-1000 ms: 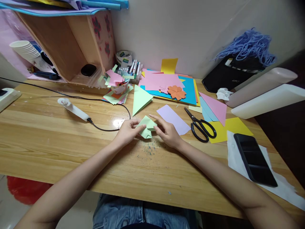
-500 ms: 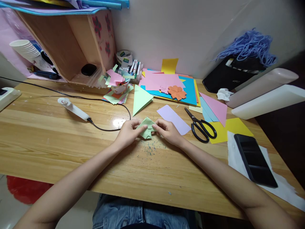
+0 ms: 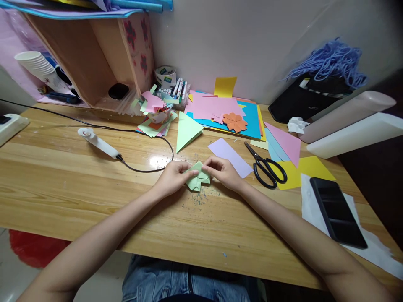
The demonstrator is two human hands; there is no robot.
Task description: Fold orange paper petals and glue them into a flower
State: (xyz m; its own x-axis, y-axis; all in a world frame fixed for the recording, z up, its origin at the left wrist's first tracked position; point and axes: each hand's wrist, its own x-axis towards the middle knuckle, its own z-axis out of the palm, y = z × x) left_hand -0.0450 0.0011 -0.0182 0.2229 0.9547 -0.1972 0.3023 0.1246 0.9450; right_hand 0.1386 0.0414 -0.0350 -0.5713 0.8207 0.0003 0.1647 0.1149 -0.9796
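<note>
A small folded piece of light green paper [image 3: 198, 179] is held just above the wooden table [image 3: 157, 226]. My left hand [image 3: 174, 178] pinches its left side, thumb on top. The fingertips of my right hand [image 3: 222, 172] are closed on its upper right edge. The folds make a pointed top and stepped lower edges. Behind it stands a larger folded green sheet [image 3: 188, 131]. A lilac paper rectangle [image 3: 231, 157] lies beyond my right hand, with black-handled scissors [image 3: 266, 165] to its right.
A white glue gun [image 3: 99, 143] with a black cord lies at the left. Coloured sheets [image 3: 214, 108] and an orange paper flower [image 3: 235, 122] are at the back. A black phone [image 3: 337, 212] rests on white tissue at the right, near yellow paper [image 3: 310, 170].
The folded green paper has moved slightly down and toward me and turned a little. My right fingers have shifted from its right side to its upper right edge.
</note>
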